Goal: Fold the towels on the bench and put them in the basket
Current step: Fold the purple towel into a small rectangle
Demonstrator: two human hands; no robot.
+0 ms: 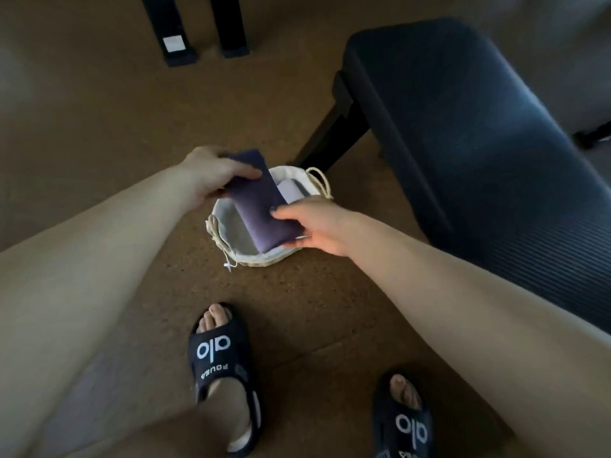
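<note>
Purple and folded into a long pad, the towel [261, 201] hangs between your two hands directly above the round basket [261, 261] on the brown floor [99, 127]. Your left hand [211, 175] reaches in from the left with the arm stretched forward, its grip closed on the towel's far end, thumb on top and fingers curled underneath. Your right hand [314, 224] comes in from the right, its grip pinching the towel's near end, thumb lying across the top face and fingers below. The towel runs diagonally from far left to near right, so each grip takes one short end and the middle spans free over the basket's pale cloth lining. A lighter folded towel [291, 191] already lies inside the basket on the far right side, partly hidden by the purple one. The dark padded desk [479, 127] stands just right of the basket, its top bare in view. Your feet in dark slides [221, 361] stand near, on the floor.
</note>
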